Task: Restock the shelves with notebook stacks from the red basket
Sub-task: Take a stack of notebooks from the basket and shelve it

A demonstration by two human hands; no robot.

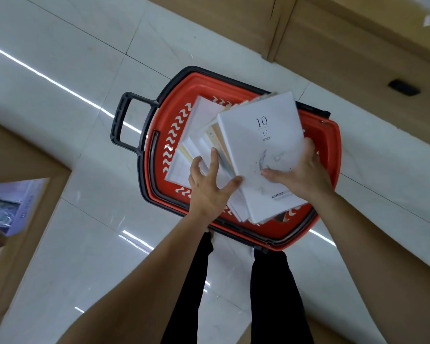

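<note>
Over red basket (170, 130): right fingers (273, 173) clasp notebook stack (261, 145); left fingers (214, 158) splayed, pressing it

Fanned stack of white notebooks (258, 150) (top cover dated 10/17), tilted over the red basket (329, 157).

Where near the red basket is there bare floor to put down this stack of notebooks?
Bare tiles lie left of the black handle, and right of the red basket before the wooden shelf base. Crowded: the basket under the notebook stack, and by your legs.
</note>
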